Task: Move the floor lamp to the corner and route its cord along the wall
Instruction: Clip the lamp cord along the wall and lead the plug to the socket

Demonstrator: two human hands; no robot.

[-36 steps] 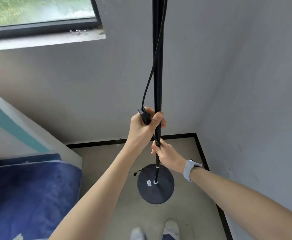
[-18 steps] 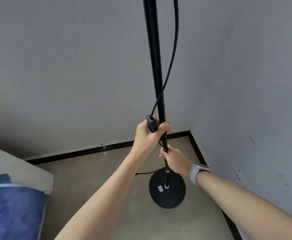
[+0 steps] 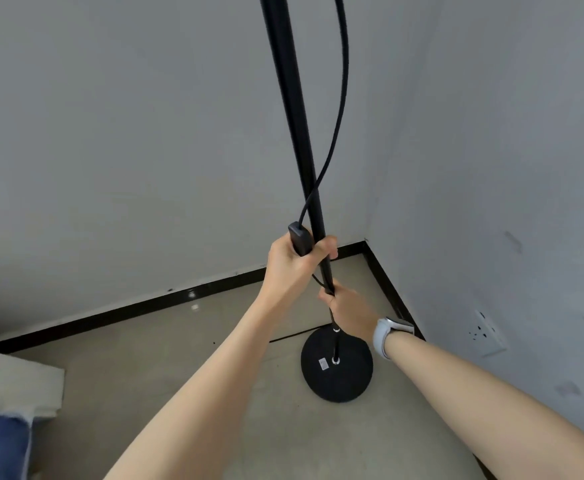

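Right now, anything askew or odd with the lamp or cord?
The lamp pole leans left toward the top rather than standing plumb, both hands gripping it. The cord hangs in a loose loop beside the pole, its inline switch clamped in the left hand, not along the wall.

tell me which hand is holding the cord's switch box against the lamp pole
The left hand, the upper one, pins the black switch box against the pole. The right hand, wearing a watch, grips lower.

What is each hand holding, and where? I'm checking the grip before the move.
Left hand: lamp pole mid-height, plus the cord's switch box. Right hand: the pole lower down.
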